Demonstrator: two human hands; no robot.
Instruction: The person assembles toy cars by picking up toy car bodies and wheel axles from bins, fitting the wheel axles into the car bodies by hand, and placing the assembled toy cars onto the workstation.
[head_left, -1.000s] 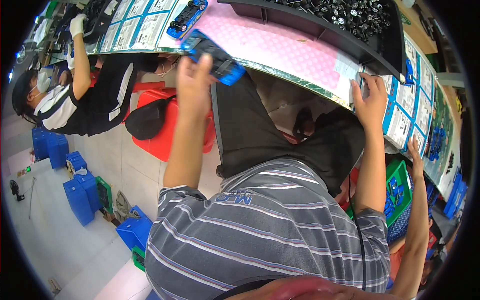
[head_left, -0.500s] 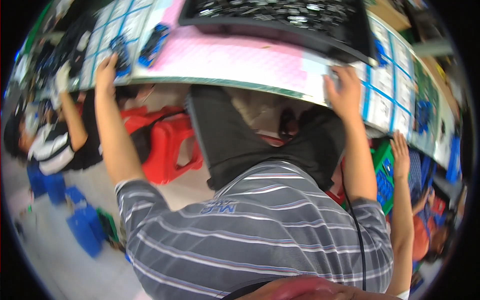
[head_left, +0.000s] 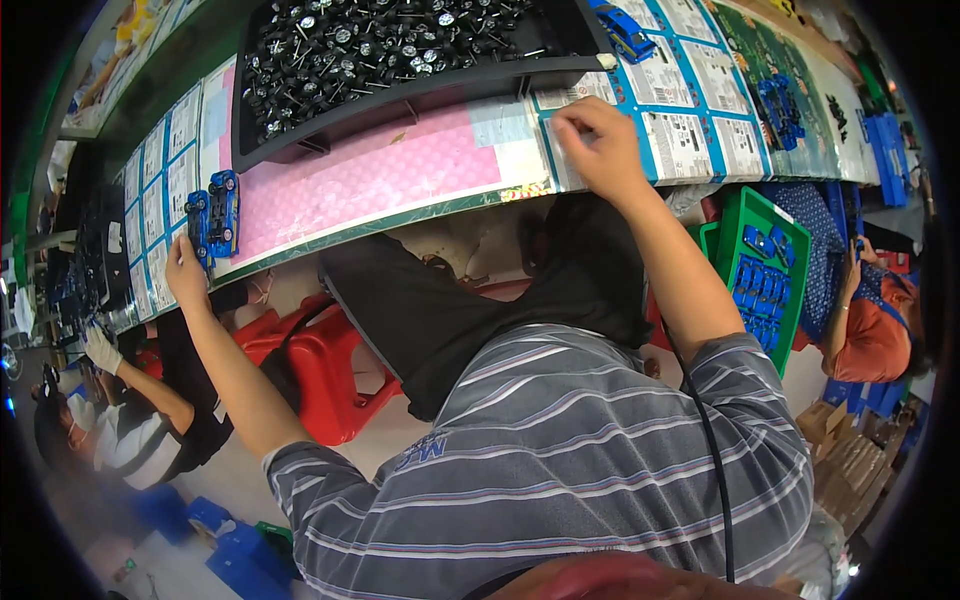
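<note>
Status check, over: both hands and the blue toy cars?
Left hand at table edge, touching pair of blue toy cars on the pink mat. Right hand resting on printed cards; grip unclear. Black tray of wheel parts behind, nothing blocking.

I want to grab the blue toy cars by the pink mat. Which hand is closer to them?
The left hand. It already rests against the blue toy cars at the table edge, while the right hand lies far off, on the printed cards.
</note>
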